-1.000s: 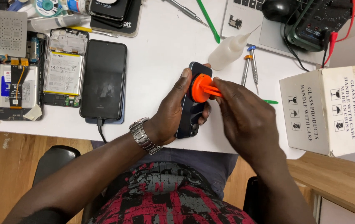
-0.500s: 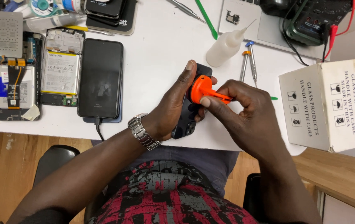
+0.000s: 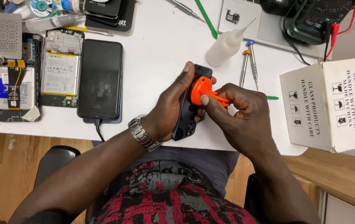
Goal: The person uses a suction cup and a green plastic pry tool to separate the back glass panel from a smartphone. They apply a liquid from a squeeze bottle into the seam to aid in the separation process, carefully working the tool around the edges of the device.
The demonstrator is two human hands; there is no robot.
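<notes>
The white table (image 3: 156, 62) fills the upper part of the frame. At the right edge stands a white cardboard box (image 3: 326, 103). At the upper left lies a black phone (image 3: 100, 79) face up, and just beside it an opened phone (image 3: 59, 68) with its battery visible. In the centre, the left hand (image 3: 169, 108) is closed around a dark phone (image 3: 185, 120) and holds it on its edge, thumb on the upper end. The right hand (image 3: 239, 116) is closed on the handle of an orange suction cup (image 3: 200, 89), which is pressed against the dark phone, between both hands. Above them lies a white squeeze bottle (image 3: 223, 47), and near it two small screwdrivers (image 3: 248, 66)
</notes>
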